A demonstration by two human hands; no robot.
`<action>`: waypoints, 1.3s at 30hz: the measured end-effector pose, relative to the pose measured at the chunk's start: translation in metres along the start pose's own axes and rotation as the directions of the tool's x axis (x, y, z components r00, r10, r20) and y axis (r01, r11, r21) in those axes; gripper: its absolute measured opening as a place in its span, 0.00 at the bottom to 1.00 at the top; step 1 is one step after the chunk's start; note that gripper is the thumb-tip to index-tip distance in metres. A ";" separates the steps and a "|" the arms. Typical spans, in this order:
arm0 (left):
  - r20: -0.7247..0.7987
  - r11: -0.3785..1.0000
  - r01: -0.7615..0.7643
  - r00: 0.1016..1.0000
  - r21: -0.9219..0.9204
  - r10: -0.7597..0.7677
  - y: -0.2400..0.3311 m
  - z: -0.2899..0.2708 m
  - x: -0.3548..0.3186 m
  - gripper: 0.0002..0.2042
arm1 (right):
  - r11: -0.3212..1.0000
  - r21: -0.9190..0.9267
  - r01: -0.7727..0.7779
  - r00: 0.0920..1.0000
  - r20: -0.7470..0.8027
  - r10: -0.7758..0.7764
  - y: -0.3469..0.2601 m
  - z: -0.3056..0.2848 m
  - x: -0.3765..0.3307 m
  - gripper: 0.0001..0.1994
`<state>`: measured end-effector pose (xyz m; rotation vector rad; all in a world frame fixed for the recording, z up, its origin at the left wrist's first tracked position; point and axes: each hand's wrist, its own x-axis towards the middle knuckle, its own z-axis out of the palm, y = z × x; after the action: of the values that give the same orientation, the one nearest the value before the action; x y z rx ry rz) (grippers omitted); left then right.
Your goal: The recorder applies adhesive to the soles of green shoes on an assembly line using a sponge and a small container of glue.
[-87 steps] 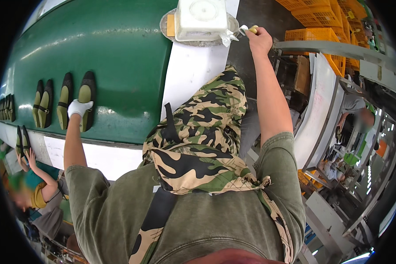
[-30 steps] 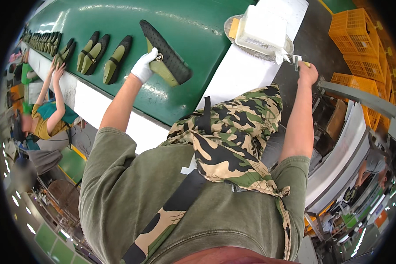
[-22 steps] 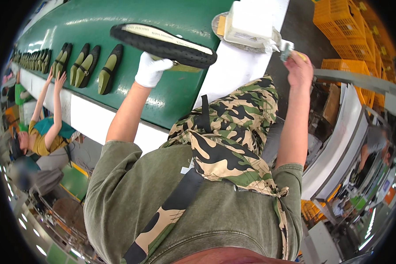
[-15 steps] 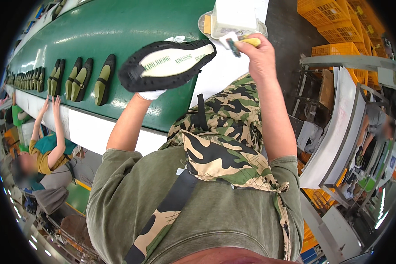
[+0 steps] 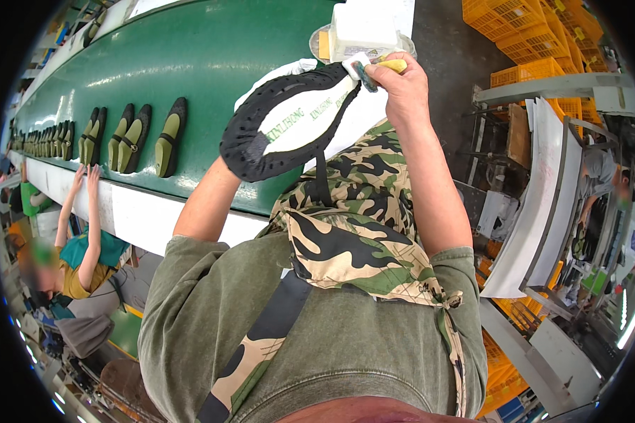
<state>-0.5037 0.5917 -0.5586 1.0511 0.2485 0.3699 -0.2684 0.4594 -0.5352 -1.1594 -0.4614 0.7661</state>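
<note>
Over green surface (image 5: 204,42) | gloved left hand (image 5: 289,68) closed round shoe (image 5: 307,118) | long axis slants forward-right toward right hand (image 5: 406,86), pinching brush (image 5: 365,75), contact unclear

This is a shoe factory floor. Olive-and-black shoes (image 5: 129,144) stand in a long line on a green worktop (image 5: 212,46). A co-worker (image 5: 81,275) reaches in at the worktop's near edge, and yellow plastic crates (image 5: 504,29) (stacked several high) stand across dark flooring to its right.
</note>
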 end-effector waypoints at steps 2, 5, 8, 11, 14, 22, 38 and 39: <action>0.016 0.987 0.074 0.997 -0.142 -0.072 0.002 0.013 0.005 0.27 | 0.997 0.057 -0.054 0.999 -0.001 0.054 -0.006 0.003 -0.008 0.11; 0.048 0.920 0.176 0.984 -0.351 -0.170 0.005 0.023 0.013 0.25 | 0.985 0.138 -0.105 0.995 0.015 0.104 -0.020 0.016 -0.025 0.11; 0.013 0.933 0.118 0.993 -0.340 -0.121 0.007 0.034 0.020 0.25 | 0.980 0.178 -0.086 0.995 0.055 0.078 -0.033 0.026 -0.038 0.11; -0.062 0.962 0.049 0.996 -0.270 -0.068 0.002 0.037 0.025 0.26 | 0.981 0.181 -0.064 0.997 0.062 0.053 -0.045 0.036 -0.046 0.11; -0.043 0.932 -0.115 0.990 0.345 0.138 -0.004 0.038 0.021 0.30 | 0.980 0.193 -0.043 0.996 0.081 0.028 -0.057 0.046 -0.052 0.10; 0.019 0.604 -0.161 0.972 0.780 0.235 0.015 0.046 0.027 0.37 | 0.974 0.205 0.100 0.983 0.131 -0.129 -0.084 0.066 -0.047 0.10; 0.185 0.906 0.206 0.939 0.369 -0.289 0.045 0.032 0.034 0.40 | 0.948 0.192 0.254 0.964 0.023 -0.263 -0.087 0.068 0.004 0.13; 0.204 0.907 0.210 0.933 0.366 -0.298 0.043 0.029 0.035 0.41 | 0.940 0.198 0.279 0.957 0.024 -0.289 -0.087 0.069 0.006 0.11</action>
<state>-0.4688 0.6022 -0.5074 1.3743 0.2191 -0.0540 -0.2860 0.4907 -0.4298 -0.8695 -0.5719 0.5759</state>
